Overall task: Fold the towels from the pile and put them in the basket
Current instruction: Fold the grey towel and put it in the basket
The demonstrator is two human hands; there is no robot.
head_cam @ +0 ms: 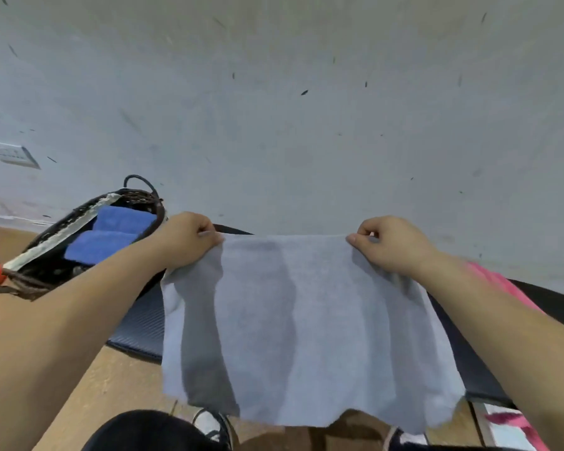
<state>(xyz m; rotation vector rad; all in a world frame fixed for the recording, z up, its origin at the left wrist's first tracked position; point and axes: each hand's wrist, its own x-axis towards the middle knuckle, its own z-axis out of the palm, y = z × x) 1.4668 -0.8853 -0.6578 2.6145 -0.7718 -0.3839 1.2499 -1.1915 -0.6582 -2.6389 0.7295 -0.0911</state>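
Grey towel hangs flat w/ vertical creases.

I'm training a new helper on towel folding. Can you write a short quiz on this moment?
1. True or false: the left hand and right hand pinch the grey towel at its top corners.
2. The towels in the basket are: A red, B blue, C green.
3. Fill in: the basket sits on the person's ____ side.
Key: 1 true; 2 B; 3 left.
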